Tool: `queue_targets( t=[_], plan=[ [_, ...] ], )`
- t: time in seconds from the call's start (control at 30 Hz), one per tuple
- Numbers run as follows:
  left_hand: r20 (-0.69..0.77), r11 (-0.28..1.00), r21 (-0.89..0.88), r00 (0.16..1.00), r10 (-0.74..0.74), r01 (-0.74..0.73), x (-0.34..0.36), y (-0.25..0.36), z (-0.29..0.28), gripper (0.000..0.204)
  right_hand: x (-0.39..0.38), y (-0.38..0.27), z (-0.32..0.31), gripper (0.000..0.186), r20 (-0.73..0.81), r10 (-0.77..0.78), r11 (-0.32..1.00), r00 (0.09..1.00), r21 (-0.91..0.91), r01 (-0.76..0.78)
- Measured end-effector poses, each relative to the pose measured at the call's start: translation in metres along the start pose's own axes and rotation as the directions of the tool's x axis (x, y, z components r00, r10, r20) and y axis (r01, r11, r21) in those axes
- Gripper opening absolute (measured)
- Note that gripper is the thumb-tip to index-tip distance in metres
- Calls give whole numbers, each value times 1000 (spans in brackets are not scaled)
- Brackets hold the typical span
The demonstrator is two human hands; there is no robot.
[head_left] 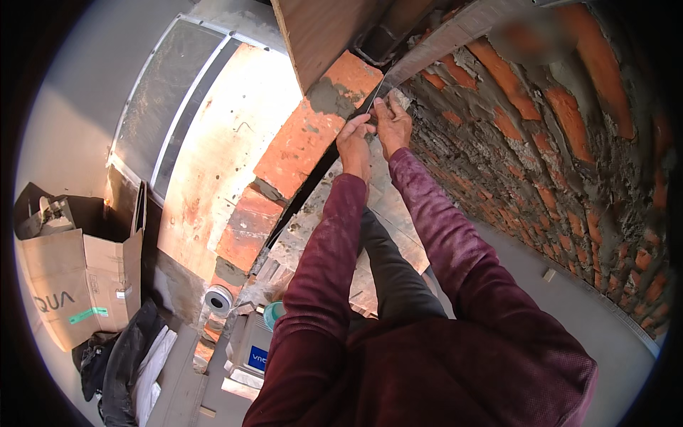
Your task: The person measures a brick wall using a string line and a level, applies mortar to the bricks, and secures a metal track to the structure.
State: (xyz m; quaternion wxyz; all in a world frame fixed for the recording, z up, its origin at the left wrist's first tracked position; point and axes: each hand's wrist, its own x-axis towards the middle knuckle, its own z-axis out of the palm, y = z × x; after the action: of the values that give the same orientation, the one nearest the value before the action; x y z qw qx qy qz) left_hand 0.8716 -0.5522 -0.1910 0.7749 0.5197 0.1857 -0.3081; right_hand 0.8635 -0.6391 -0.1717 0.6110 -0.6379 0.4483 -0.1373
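Now left hand (354,147), right hand (394,129) at brick row (297,151) edge, fingers curled, grip on line (377,92) unclear; board (321,39) beside; carton (78,270) open, contents unclear

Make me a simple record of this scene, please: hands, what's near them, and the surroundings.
Left hand: fingers bent, close beside the right hand
Near fingertips: thin line, perhaps string; grip on it unclear
Left of hands: row of orange bricks, grey mortar on top
Right: rough brick wall
Lower left: open cardboard box, dark cloth below
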Motion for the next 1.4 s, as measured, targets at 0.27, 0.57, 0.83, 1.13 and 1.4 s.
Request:
queue_targets(
  t=[0.27,0.57,0.83,1.13,1.4],
  plan=[
    [-61,847,520,994,-95,113,-42,9,-20,27,7,13,20,69,-56,74,937,996,344,-50],
    [119,937,305,983,139,-170,-37,159,65,42,2,5,23,66,-84,65,950,994,311,-36],
    [353,615,634,883,308,-468,-20,156,60,33,2,9,14,63,-57,-36,972,998,228,48],
    [-21,727,571,879,477,-381,-32,64,10,28,9,9,2,49,-8,30,999,1000,-22,-30],
    [-110,972,211,986,128,-103,-40,-27,6,32,4,2,-3,54,81,-76,996,994,-49,80]
  ],
)
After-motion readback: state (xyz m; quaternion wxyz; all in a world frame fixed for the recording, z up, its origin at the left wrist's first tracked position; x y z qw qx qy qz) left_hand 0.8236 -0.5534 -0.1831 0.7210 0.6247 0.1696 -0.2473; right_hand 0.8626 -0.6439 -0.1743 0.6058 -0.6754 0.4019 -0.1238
